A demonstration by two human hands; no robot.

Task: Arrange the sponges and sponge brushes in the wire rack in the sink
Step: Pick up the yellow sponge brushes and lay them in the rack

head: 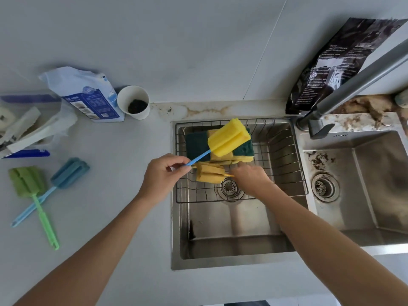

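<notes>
The left hand (164, 175) pinches the thin blue plastic handle of a sponge brush (228, 138) whose ribbed yellow foam head hangs over the wire rack (284, 151) set in the left basin of the stainless steel sink (231, 239). The right hand (249, 177) reaches down into the rack, fingers closed on the handle of a second yellow sponge brush (209, 174) lying on the wires. Behind it, rectangular yellow sponges (198, 144) with dark green scouring faces lie stacked in the rack; their count is unclear. Two more sponge brushes lie crossed on the grey counter, one green (28, 182) and one blue (69, 173). A white paper cup (133, 102) holds dark dregs.
</notes>
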